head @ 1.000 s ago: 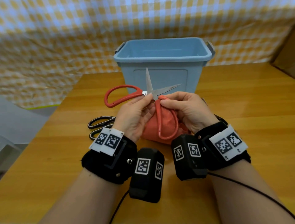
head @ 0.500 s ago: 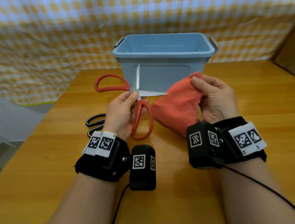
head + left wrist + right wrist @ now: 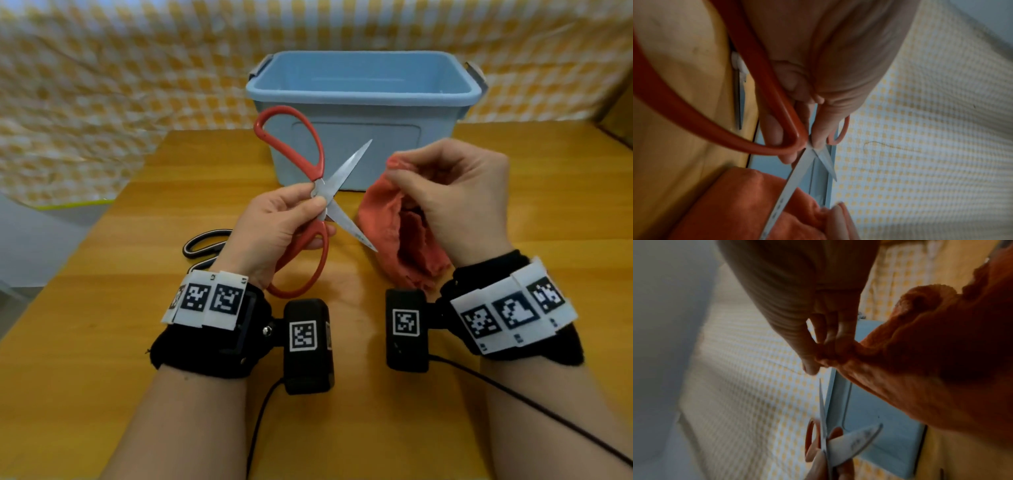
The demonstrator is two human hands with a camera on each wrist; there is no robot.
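1. Since half a second before, the red scissors (image 3: 329, 186) had swung so one handle loop pointed up, not left, and the right hand (image 3: 459, 202) had brought the orange cloth (image 3: 387, 226) beside the blades.
2. The left hand (image 3: 270, 233) gripped them at the pivot, thumb on top, fingers curled beneath, above the table (image 3: 102, 325), blades spread.
3. The right wrist view showed most plainly the right thumb and fingertips (image 3: 809, 368) pinching a gathered cloth edge.
4. Only the left wrist view showed the lower blade crossing the cloth; contact could not be told.
5. Only the head view gave the count: two pairs of scissors, red and a black pair (image 3: 202, 243) on the table, one cloth, one blue bin (image 3: 359, 96).
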